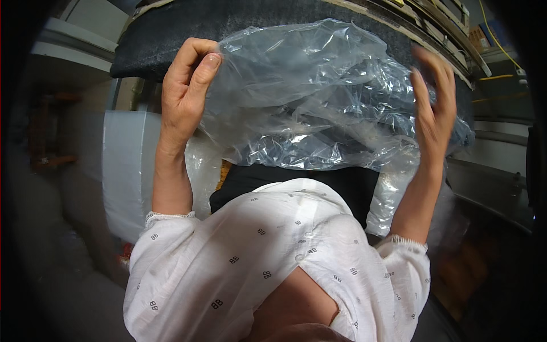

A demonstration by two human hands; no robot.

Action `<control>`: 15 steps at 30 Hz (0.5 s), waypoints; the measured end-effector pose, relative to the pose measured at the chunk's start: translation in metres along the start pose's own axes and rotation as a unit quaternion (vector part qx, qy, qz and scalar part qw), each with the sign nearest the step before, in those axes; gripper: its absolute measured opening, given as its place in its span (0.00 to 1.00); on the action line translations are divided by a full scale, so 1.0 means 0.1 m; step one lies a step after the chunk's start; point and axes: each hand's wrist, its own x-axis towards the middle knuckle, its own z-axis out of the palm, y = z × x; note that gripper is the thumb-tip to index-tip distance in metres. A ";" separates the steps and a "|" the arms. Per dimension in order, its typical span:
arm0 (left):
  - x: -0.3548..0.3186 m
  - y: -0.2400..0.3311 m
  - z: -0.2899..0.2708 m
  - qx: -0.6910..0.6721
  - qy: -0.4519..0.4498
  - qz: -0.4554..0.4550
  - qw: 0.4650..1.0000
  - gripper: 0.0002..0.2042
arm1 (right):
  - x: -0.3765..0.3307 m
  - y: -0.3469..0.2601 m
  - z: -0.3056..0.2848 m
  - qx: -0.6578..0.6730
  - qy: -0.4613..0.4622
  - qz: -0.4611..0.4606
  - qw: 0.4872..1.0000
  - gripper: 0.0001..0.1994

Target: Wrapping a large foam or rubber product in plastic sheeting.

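A large clear plastic bag or sheet lies crumpled in front of me, with bright glints along its folds. At its upper left edge my left hand pinches the film between thumb and curled fingers. My right hand is raised beside the right end of the plastic, its thumb and fingers apart and partly blurred. I see nothing gripped in that hand. The plastic's lower edge hangs over my dark-clothed lap.
Behind the plastic is a dark grey, fabric-covered surface. Wooden strips run along its far right edge. A white block-shaped object stands at the left. More clear plastic hangs beside my right leg. A yellow cord hangs at the far right.
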 end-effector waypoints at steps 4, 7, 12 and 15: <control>0.05 0.00 -0.06 0.003 0.004 -0.022 1.000 0.04 | 0.39 0.14 0.51 0.128 -0.138 -0.085 0.978 0.11; 0.02 0.01 -0.05 0.098 0.048 0.055 0.993 0.02 | 0.31 0.15 0.46 0.193 -0.128 0.047 0.972 0.09; -0.14 -0.03 0.58 0.123 0.083 0.210 0.966 0.09 | 0.05 0.36 0.03 0.134 -0.007 0.135 0.982 0.10; -0.18 -0.07 0.64 0.124 0.090 0.215 0.964 0.09 | -0.04 0.45 -0.17 0.112 -0.009 0.154 0.982 0.10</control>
